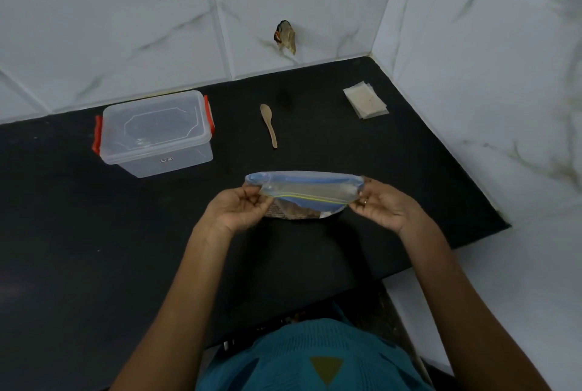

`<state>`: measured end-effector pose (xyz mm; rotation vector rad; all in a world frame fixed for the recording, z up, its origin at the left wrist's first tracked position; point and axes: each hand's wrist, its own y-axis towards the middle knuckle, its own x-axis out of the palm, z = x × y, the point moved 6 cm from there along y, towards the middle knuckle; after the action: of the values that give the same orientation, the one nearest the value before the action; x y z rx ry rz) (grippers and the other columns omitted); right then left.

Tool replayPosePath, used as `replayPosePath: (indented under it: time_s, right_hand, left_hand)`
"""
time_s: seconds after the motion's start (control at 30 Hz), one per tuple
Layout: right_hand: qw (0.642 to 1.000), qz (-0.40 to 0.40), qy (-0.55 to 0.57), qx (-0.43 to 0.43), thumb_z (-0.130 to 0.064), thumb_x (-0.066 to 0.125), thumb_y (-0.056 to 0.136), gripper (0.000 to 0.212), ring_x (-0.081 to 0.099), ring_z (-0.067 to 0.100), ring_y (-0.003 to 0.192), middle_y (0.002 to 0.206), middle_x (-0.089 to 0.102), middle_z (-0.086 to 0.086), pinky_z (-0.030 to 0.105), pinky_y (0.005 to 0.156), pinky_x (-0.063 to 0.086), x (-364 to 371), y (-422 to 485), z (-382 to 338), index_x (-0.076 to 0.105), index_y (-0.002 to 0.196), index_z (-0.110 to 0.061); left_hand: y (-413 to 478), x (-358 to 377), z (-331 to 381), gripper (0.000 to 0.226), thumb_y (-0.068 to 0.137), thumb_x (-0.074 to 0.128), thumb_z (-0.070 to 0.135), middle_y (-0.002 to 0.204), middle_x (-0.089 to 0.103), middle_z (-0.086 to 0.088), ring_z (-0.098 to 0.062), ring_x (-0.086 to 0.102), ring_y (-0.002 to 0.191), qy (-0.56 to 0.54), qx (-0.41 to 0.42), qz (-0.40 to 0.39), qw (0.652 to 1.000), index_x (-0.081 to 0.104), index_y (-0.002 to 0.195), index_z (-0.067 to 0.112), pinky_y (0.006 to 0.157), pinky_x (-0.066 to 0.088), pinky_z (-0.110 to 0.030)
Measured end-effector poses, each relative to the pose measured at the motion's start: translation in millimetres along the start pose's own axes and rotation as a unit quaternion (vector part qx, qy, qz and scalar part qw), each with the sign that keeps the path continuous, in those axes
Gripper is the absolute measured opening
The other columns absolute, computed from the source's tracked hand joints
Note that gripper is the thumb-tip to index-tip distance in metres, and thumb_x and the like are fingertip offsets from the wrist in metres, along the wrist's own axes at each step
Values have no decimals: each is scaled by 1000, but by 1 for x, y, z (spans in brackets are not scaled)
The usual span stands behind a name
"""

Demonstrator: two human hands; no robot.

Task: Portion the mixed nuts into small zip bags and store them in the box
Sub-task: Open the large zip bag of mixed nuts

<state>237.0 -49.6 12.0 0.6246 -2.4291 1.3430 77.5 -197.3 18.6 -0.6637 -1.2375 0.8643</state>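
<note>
Nut bag (302,190): mid-counter (94,233), mouth pulled apart.
Left hand (234,208): fingertips pinch the bag's left rim.
Right hand (382,205): pinches the right rim, near the counter's right edge.
Box (154,132): lidded, rear left.
Spoon (269,124): behind the bag, well apart.
Small bags (365,100): rear right corner.

A home kitchen: black countertop (94,233) against marble-look wall tiles (126,13).
</note>
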Motion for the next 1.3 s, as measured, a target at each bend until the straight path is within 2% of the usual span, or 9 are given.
replayPosePath:
  time_s: [0.1, 0.17, 0.33, 0.47, 0.6, 0.8, 1.07, 1.17, 1.3]
  right_hand:
    - [1000, -9, -1, -16, 12, 31, 85, 28, 54, 17, 81, 87, 57, 11, 28, 55, 56, 3, 1, -2, 53, 87, -6]
    - [1000, -20, 10, -15, 8, 30, 87, 28, 57, 18, 83, 88, 58, 11, 29, 57, 56, 1, 0, -4, 54, 87, -6]
    - [999, -20, 44, -15, -4, 43, 87, 14, 58, 18, 88, 90, 59, 9, 31, 63, 57, -11, -6, -10, 56, 93, -5]
    - [1000, 9, 2, -16, -6, 53, 86, 10, 57, 15, 88, 92, 58, 6, 27, 71, 54, -10, -8, -9, 57, 92, -12]
    - [990, 61, -120, -35, -13, 61, 84, 11, 51, 10, 80, 90, 57, 1, 24, 65, 45, -16, -10, -13, 59, 91, -21]
    - [987, 49, -141, -65, -7, 57, 88, 9, 59, 13, 82, 91, 61, 6, 25, 66, 52, -12, -14, -13, 57, 95, -13]
    - [1000, -2, 16, 8, 5, 49, 85, 25, 60, 25, 95, 102, 61, 18, 45, 82, 51, -5, -17, -8, 54, 109, 0]
    - [996, -14, 91, 13, 8, 45, 84, 28, 60, 30, 94, 103, 60, 23, 44, 69, 55, -8, -15, -9, 52, 111, 3]
    - [988, -18, 153, 4, 7, 38, 90, 21, 59, 28, 89, 99, 58, 23, 39, 74, 54, -6, -12, -4, 52, 105, 2]
  left_hand:
    - [0, 7, 1, 36, 93, 36, -4, 123, 55, -19, -26, 52, 120, -37, 34, -18, 999, 53, 123, 5, 95, 43, -34]
    - [-2, 11, -1, 29, 92, 36, -4, 120, 56, -17, -26, 54, 116, -28, 58, -52, 997, 56, 112, 5, 88, 49, -35]
    - [-12, 11, -4, 43, 81, 42, -11, 113, 60, -9, -22, 58, 105, 121, 107, -124, 979, 58, 109, 18, 79, 55, -34]
    - [-17, 5, -1, 43, 66, 62, 7, 101, 62, -4, -15, 58, 94, 172, 116, -67, 976, 62, 107, 21, 79, 47, -33]
    - [-16, 1, 3, 19, 81, 63, 19, 94, 59, -4, -14, 54, 85, 190, 142, -19, 971, 61, 100, 17, 74, 47, -25]
    - [-10, 0, 6, 18, 88, 56, 11, 98, 63, -11, -16, 63, 84, 272, 173, 1, 947, 56, 106, 7, 65, 57, -23]
    - [-9, 1, 2, 9, 91, 51, 5, 94, 62, -15, -20, 62, 84, 154, 111, -36, 981, 59, 94, 2, 56, 57, -24]
    - [-5, 3, -4, 12, 91, 48, 5, 100, 62, -17, -23, 65, 84, 47, 67, -75, 994, 59, 96, 1, 61, 57, -28]
    - [3, 8, -10, 23, 90, 47, 3, 113, 59, -23, -28, 56, 112, -78, 61, -114, 988, 55, 111, 0, 66, 57, -36]
